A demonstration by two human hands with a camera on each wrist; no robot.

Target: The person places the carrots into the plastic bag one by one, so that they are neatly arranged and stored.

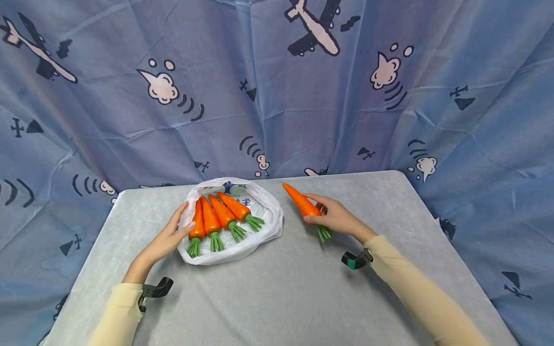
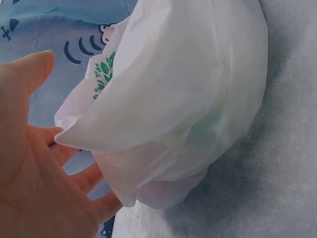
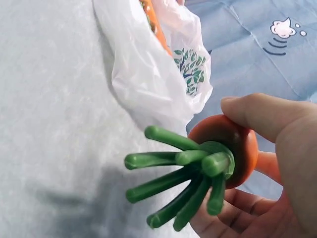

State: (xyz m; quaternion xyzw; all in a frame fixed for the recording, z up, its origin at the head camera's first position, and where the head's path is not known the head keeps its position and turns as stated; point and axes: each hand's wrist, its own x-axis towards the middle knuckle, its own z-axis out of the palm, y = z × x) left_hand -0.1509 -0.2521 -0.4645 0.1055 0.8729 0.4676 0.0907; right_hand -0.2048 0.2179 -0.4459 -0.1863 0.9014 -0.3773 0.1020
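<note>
Several orange carrots (image 1: 210, 218) with green stalks lie side by side in a white plastic bag (image 1: 279, 225), its mouth spread wide. My left hand (image 1: 168, 240) rests against the bag's left side, thumb raised and fingers (image 2: 85, 178) extended along the outside of the plastic. To the right of the bag, my right hand (image 1: 331, 215) grips another carrot (image 1: 298, 199) around its thick end. That carrot's tip points away toward the curtain. In the right wrist view its cut green stalks (image 3: 190, 168) face the camera, between thumb and fingers.
The table (image 1: 277, 298) has a pale grey cover. A blue curtain (image 1: 216, 96) printed with planes and clouds hangs behind its far edge and around the sides. Each wrist carries a black camera mount (image 1: 157, 288).
</note>
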